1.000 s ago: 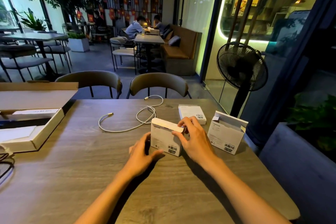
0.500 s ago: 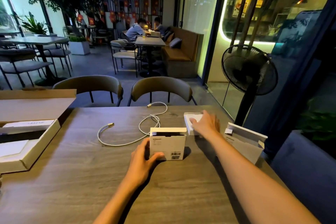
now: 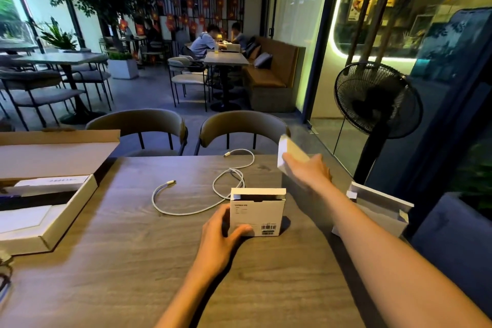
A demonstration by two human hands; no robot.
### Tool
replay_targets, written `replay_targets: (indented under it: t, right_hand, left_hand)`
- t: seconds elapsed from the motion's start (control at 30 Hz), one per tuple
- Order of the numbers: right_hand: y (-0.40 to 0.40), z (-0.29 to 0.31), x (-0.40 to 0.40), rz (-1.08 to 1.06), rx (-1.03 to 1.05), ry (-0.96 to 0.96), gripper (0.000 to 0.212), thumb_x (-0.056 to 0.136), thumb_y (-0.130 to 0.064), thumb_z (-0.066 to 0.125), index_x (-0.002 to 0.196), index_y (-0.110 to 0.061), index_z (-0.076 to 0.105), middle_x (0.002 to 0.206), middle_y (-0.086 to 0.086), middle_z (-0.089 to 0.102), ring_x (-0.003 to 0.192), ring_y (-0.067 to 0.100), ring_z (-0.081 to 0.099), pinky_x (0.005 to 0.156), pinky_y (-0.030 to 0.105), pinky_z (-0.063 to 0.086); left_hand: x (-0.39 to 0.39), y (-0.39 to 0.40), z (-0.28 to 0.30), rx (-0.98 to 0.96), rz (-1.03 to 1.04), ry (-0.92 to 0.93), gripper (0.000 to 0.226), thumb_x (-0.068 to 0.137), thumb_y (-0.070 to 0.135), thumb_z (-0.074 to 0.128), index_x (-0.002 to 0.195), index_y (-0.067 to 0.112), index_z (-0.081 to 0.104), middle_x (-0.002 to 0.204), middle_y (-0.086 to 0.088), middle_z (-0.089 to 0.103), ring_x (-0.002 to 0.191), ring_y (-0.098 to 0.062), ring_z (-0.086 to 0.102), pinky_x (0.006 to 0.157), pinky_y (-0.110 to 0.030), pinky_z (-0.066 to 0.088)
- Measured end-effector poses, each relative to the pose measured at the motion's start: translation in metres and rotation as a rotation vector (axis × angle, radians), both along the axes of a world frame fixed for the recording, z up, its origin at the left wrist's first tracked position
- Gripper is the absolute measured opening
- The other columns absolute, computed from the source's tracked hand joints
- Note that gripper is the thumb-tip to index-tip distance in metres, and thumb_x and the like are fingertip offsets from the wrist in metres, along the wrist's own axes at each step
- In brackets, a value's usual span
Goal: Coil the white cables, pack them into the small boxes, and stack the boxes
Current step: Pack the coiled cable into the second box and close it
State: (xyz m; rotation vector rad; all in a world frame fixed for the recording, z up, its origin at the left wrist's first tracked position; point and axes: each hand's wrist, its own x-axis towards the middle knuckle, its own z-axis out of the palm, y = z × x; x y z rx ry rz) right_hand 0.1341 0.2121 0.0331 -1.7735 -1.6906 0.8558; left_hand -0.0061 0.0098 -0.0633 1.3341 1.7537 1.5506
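Right hand (image 3: pixel 306 172) has lifted a small box (image 3: pixel 290 153); left hand (image 3: pixel 222 234) grips the open box (image 3: pixel 257 212).

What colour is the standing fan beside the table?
Black: the standing fan has a black grille and pole, clearest in the head view, at the right.

A barcode label (image 3: pixel 269 229) is seen at the lower right of the upright small box (image 3: pixel 257 212); its print is too small to be read.

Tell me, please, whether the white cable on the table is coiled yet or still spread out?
Spread out. The white cable lies in loose loops on the table, untouched by both hands.
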Motion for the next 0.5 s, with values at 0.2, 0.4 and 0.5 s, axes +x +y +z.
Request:
replay_targets:
  t: [0.2,0.4,0.5]
  right_hand:
    - [-0.058,0.068,0.003,0.199,0.340,0.169,0.063,0.083,-0.061,0.069,0.119,-0.022,0.037,0.123,0.005,0.053,0.102,0.023,0.054,0.062,0.025,0.040]
    - [-0.116,0.069,0.023,0.349,0.533,0.117,0.067,0.074,-0.065,0.075,0.112,-0.028,0.035,0.115,0.001,0.049,0.099,0.017,0.052,0.067,0.023,0.046]
    - [-0.133,0.060,0.040,0.366,0.563,0.102,0.067,0.072,-0.064,0.077,0.112,-0.030,0.035,0.113,-0.002,0.046,0.098,0.013,0.051,0.065,0.018,0.044]
  left_hand:
    - [0.002,0.010,-0.008,-0.060,0.065,0.132,0.040,0.079,0.051,0.077,0.116,0.047,0.063,0.110,0.023,0.070,0.106,0.002,0.063,0.093,-0.037,0.053]
    - [0.024,0.032,-0.011,-0.208,0.140,0.235,0.052,0.073,0.075,0.059,0.120,0.051,0.055,0.103,0.014,0.060,0.102,-0.006,0.041,0.082,-0.029,0.030]
    - [0.031,0.034,-0.008,-0.251,0.140,0.257,0.050,0.077,0.070,0.060,0.123,0.051,0.053,0.102,0.011,0.057,0.106,-0.016,0.044,0.082,-0.033,0.033]
